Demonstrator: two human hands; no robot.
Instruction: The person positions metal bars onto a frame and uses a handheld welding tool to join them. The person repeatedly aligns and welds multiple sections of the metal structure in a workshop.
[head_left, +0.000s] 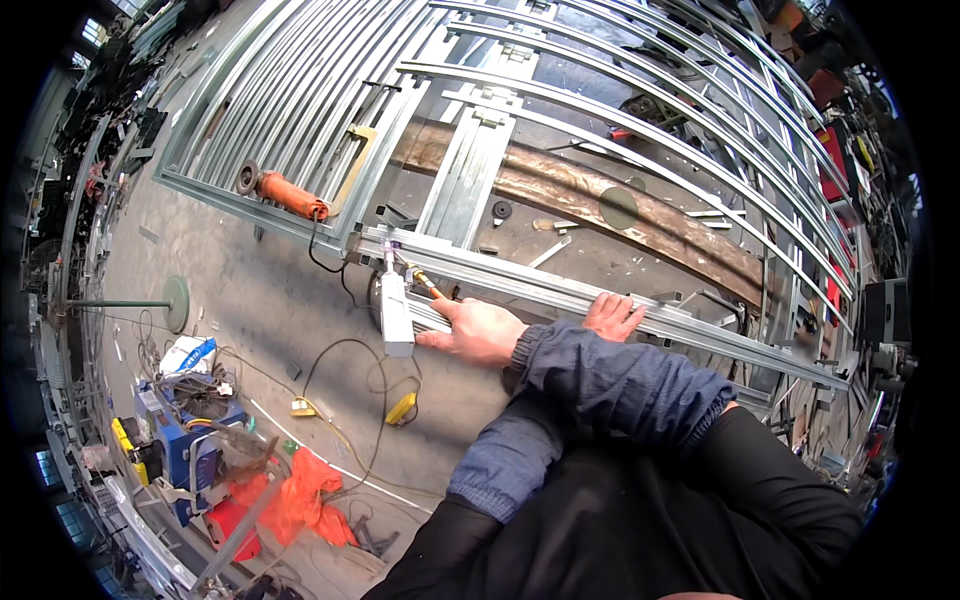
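Observation:
My forearms cross, the right one over the left. In my right hand (pixel 485 333), the fingers are closed round a white, box-shaped hand tool (pixel 397 318). Its slim tip meets the end of a long silver metal rail (pixel 560 288), near a corner of the frame. A brass fitting (pixel 418 276) with an orange piece sits beside the tool's body. Farther right, my left hand (pixel 612 318) lies on the same rail with its fingers apart. Its wrist is hidden behind my right sleeve. The exact kind of tool is hard to make out.
An orange angle grinder (pixel 292 195) lies on a slatted metal frame (pixel 220 208); its black cord hangs down. Curved metal bars (pixel 620 65) and a wooden plank (pixel 560 190) lie beyond. Cables cross the floor near a blue machine (pixel 190 440) and orange cloth (pixel 305 495).

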